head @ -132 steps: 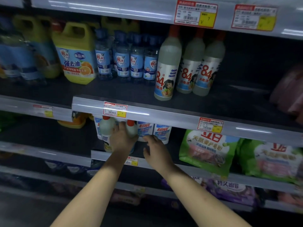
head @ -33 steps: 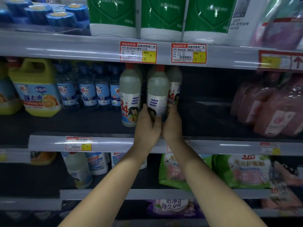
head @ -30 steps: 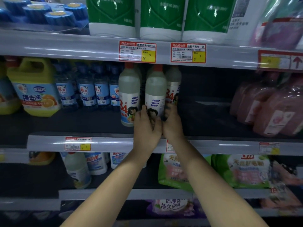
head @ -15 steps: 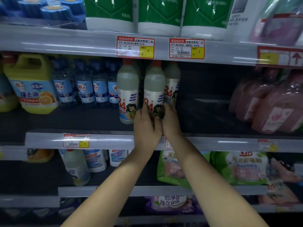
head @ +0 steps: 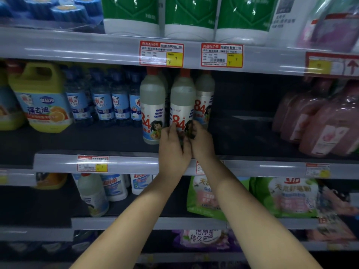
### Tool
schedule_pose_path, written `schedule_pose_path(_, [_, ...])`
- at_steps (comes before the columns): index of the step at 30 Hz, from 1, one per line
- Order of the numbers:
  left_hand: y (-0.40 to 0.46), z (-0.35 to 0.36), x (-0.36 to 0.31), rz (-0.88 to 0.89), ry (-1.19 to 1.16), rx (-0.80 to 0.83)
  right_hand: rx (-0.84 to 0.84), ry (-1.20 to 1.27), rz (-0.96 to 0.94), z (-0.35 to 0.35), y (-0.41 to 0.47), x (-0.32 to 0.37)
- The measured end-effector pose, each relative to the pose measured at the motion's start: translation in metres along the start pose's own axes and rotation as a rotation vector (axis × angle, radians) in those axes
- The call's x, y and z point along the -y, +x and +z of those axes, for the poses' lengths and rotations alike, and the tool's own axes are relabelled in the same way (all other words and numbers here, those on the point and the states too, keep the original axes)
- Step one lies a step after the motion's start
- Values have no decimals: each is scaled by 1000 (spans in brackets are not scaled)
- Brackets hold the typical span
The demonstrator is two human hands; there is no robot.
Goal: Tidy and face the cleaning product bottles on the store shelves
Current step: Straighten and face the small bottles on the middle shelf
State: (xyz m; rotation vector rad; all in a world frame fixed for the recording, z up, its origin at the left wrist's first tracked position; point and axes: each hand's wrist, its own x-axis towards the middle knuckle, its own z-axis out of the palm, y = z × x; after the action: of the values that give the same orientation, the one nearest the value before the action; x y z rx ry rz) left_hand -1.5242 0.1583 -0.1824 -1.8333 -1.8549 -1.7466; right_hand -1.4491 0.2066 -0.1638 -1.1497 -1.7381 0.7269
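Three white "84" disinfectant bottles with red caps stand on the middle shelf [head: 116, 162]. My left hand [head: 173, 150] and my right hand [head: 202, 144] both grip the base of the middle 84 bottle [head: 182, 101], fingers curled round its lower label, which faces me. The left 84 bottle [head: 152, 105] stands just beside it, label forward. The third 84 bottle [head: 205, 98] stands behind and to the right, partly hidden.
Blue-labelled bottles [head: 101, 101] and a yellow jug [head: 41, 98] stand to the left. Pink refill pouches [head: 320, 121] sit at the right, with dark bare shelf between. Green packs [head: 190, 14] fill the shelf above; white bottles [head: 93, 193] and green bags [head: 287, 195] sit below.
Earlier my hands were on the lower shelf's bottles; they rose to the middle shelf. Over the last second the middle 84 bottle has turned so its label faces front.
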Motion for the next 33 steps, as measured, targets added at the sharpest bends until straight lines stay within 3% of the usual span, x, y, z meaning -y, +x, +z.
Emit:
schedule_pose_path(3, [1,-5,-1,0,-3,41,-23,-42,-18,1,-3,3])
schedule_pose_path(8, [-14,-30,5,139,40,124,-210,-37,-175,7,-33,16])
schedule_pose_path(14, [-66,-78,40,241,41,45,-246,-226,-596,47,-94,7])
schedule_pose_path(19, [-108,-100,102,-85,54,-101,-33,-387,-791,94,-125,-10])
schedule_pose_path(23, [-100,-115,146,-425,113,-287,267,-489,-613,132,-125,-19])
schedule_pose_path(28, [-74,-124,188,-703,114,-204,521,-562,-473,157,-119,-9])
schedule_pose_path(33, [-67,-125,202,-803,123,-144,541,-570,-412,164,-119,-9])
